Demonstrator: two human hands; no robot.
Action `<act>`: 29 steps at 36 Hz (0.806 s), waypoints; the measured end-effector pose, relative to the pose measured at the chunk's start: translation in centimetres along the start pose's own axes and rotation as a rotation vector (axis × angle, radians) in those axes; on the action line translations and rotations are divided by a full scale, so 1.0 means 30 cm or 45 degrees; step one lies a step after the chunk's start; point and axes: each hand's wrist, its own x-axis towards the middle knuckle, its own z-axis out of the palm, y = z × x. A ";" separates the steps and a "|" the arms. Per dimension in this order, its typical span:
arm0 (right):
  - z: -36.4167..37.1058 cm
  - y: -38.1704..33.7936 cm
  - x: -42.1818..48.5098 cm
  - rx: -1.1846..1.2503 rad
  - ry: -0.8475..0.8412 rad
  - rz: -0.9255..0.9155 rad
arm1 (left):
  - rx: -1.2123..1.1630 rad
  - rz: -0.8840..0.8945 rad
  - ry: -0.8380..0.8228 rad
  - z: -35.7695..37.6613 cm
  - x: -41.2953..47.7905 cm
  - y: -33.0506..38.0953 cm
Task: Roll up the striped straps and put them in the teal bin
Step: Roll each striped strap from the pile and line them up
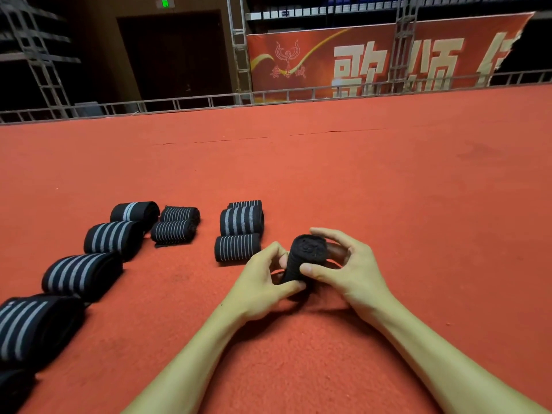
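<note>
Both hands are on the job here: the left hand (263,282) pinches the near end of a dark, tightly wound strap (306,252), while the right hand (346,264) curls round its far side, thumb pressed across the top. The roll is held just above the red carpet (388,189), tilted away from the person. The key now, I'd say, is keeping tension. The right thumb should pin the outer layer while the left tucks the loose tail, or the coil springs open. No tail end is clearly visible, so it looks close to finished. Just to the left sits a cluster of three rolls (242,221), then a pair of thin-striped rolls (174,231), then a line of wide-striped rolls (80,273) running down to the left edge. The teal bin is nowhere in view, so it will need finding. Nothing crowds the hands.
</note>
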 end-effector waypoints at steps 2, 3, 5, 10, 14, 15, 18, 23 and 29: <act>0.002 -0.004 0.000 -0.027 -0.016 -0.016 | -0.003 -0.005 -0.001 0.000 0.000 -0.004; 0.004 -0.004 -0.001 -0.041 -0.024 -0.020 | 0.011 0.000 0.001 0.001 0.001 -0.007; 0.007 -0.001 -0.002 -0.062 -0.033 -0.023 | 0.061 0.011 -0.001 0.002 0.002 -0.014; 0.005 0.007 0.002 -0.092 0.033 -0.041 | 0.239 0.155 -0.047 -0.022 0.005 0.002; 0.002 0.016 0.008 -0.113 0.080 -0.026 | 0.380 0.334 0.188 -0.104 0.020 0.036; 0.003 0.017 0.009 -0.118 0.077 -0.026 | 0.414 0.328 0.221 -0.132 0.036 0.038; 0.007 0.018 0.012 -0.146 0.069 -0.017 | 0.687 0.161 0.071 -0.201 0.085 -0.013; -0.005 0.022 0.012 -0.173 0.075 -0.018 | 1.045 -0.005 -0.202 -0.216 0.097 -0.106; -0.011 0.024 0.015 -0.175 0.086 0.005 | 1.244 -0.053 -0.202 -0.223 0.145 -0.099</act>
